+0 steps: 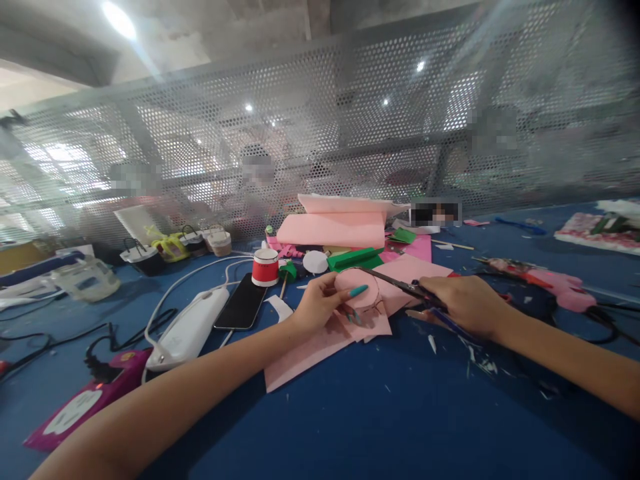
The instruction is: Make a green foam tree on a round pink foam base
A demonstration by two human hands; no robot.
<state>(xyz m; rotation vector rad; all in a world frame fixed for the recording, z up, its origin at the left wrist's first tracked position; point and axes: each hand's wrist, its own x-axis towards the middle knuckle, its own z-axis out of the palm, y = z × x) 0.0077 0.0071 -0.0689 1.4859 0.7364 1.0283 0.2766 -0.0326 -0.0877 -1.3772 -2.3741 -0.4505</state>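
My left hand [325, 300] pinches a pink circle of felt or thick paper [353, 287], thumb on top and fingers beneath. A dark line runs around the circle's right edge. My right hand [457, 303] is closed around the handles of a pair of scissors [407, 287], whose blades reach left along the top edge of the pink circle. Below and behind my hands lie more pink sheets [305, 360]. A white disc [315, 261] and a green strip [355, 259] sit just beyond the circle.
At left are a phone [243, 303], a white power strip [187, 330], a magenta box [95, 393] and a red-and-white cup [265, 268]. A pink glue gun [560, 287] lies at right. Folded pink sheets [333, 230] stand behind, before a perforated metal screen [320, 133].
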